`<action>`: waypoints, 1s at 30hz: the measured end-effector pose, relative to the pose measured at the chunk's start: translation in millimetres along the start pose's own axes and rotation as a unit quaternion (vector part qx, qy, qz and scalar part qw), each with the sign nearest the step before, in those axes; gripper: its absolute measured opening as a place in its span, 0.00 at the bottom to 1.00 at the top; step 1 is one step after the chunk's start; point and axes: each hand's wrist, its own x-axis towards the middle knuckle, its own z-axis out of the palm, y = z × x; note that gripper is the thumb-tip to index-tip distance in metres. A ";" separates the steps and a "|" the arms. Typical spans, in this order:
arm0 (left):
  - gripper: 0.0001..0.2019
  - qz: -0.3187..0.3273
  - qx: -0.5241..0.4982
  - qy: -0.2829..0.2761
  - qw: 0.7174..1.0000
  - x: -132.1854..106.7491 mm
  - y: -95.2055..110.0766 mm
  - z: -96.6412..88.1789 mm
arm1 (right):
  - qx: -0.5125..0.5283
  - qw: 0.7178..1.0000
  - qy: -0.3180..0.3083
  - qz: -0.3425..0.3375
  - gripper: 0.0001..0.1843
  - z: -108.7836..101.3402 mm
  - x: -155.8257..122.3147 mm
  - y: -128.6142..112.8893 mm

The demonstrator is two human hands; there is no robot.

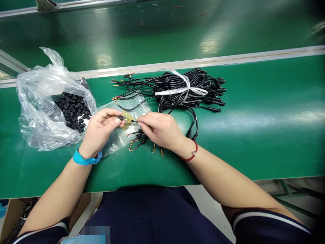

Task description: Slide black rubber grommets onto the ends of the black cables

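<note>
My left hand [103, 128] pinches a small black rubber grommet [120, 118] between thumb and fingertips. Out of the grommet's right side run thin yellow and black wires [130, 120]. They belong to a black cable whose end my right hand [158, 128] grips between thumb and forefinger. Under the hands lies a flat clear plastic bag [115, 140] with a speckled yellowish patch [127, 122] on it. Several cable ends with bare coloured wires and black pieces [141, 136] lie just below my right fingers.
A thick bundle of black cables [175, 88], tied with a white strip [186, 86], lies behind my right hand. At left, an open clear bag [38, 105] holds many black grommets [73, 110]. A metal rail [228, 59] runs along the green table's back.
</note>
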 end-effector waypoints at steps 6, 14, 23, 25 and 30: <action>0.09 0.032 0.060 0.000 0.998 -2.6 3.3 3.2 | 0.018 1.000 0.010 -0.003 0.13 -1.2 0.3 -0.6; 0.09 0.062 0.043 0.001 0.997 -0.8 -0.8 -0.9 | 0.014 1.000 0.014 -0.002 0.13 -1.9 0.8 -1.0; 0.08 0.076 0.072 0.007 0.995 -2.7 3.5 3.0 | 0.001 1.000 -0.005 0.012 0.12 -1.1 -0.4 -1.5; 0.08 0.063 0.067 0.010 0.996 -2.7 2.8 2.7 | 0.009 1.000 0.001 0.011 0.13 -1.0 -0.8 -2.4; 0.09 0.067 0.060 0.006 0.996 -3.2 1.8 1.2 | 0.019 1.000 -0.011 0.010 0.16 -1.4 1.6 -9.1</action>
